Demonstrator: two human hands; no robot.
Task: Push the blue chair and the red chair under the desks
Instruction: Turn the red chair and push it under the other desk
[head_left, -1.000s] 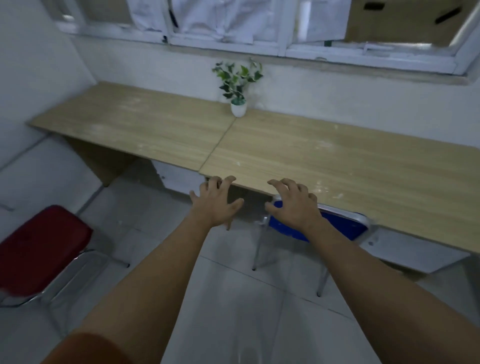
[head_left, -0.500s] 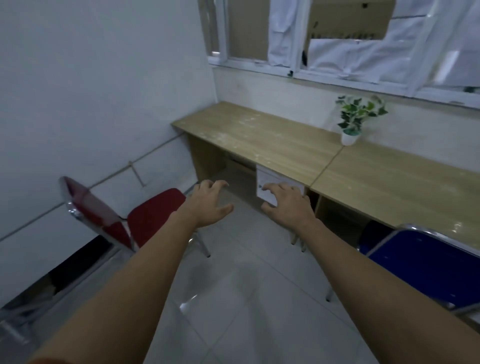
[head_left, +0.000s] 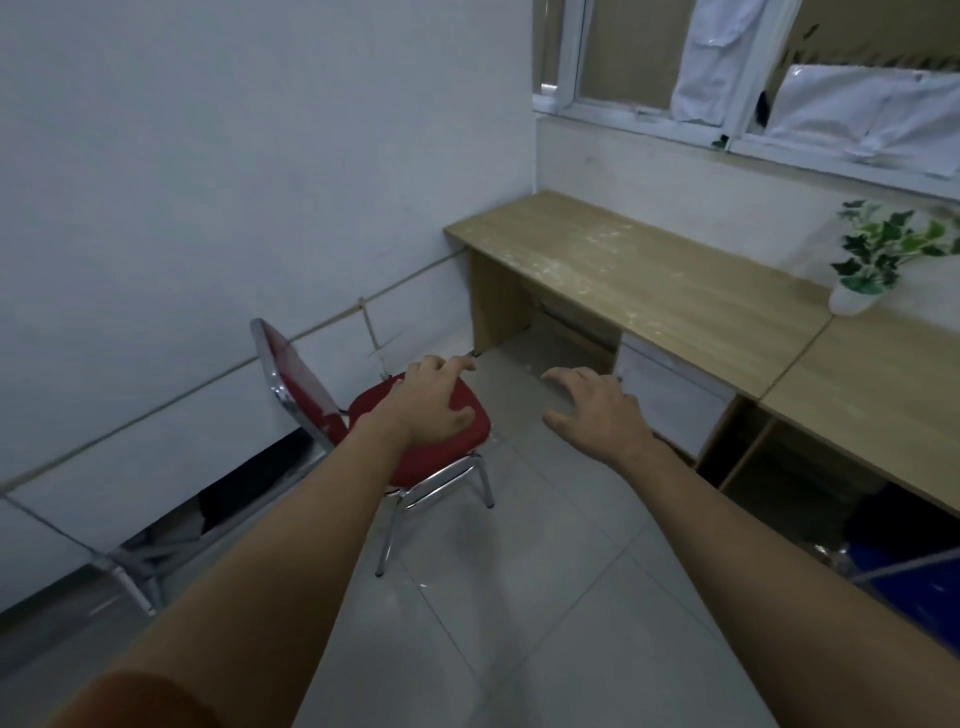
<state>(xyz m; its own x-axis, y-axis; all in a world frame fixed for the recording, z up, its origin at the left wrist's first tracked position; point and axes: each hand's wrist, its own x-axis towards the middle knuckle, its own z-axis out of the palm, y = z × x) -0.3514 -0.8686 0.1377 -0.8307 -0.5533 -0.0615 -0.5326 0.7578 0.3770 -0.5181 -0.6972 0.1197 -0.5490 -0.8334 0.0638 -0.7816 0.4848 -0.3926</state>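
Room: we saw a small corner with a plain white wall (head_left: 208, 156) on the left and a window (head_left: 727, 78) set high in the far wall, white sheets and cardboard hung across its panes.
Floor: pale grey tiles (head_left: 519, 597) ran from us to the desks; along the foot of the left wall a dark gap showed.
Desks: two wood-grain desks (head_left: 649, 280) stood end to end under the window, the left one reaching into the corner; their tops were dusty and scuffed. A white drawer front (head_left: 670, 410) hung below the left desk's front edge.
Red chair: the red chair (head_left: 457, 441) stood on the floor by the left wall, well apart from the desks, its seat towards the desk.
Blue chair: the blue chair (head_left: 914, 582) showed only at the right edge, partly beneath the right desk.
Plant: a small potted plant (head_left: 878, 260) sat at the desks' back edge, near their seam.
Left hand: our left hand (head_left: 431, 405) was open, fingers spread, over the red seat; whether it touched, we could not tell.
Right hand: our right hand (head_left: 597, 410) was open and empty, held over the floor before the drawer.
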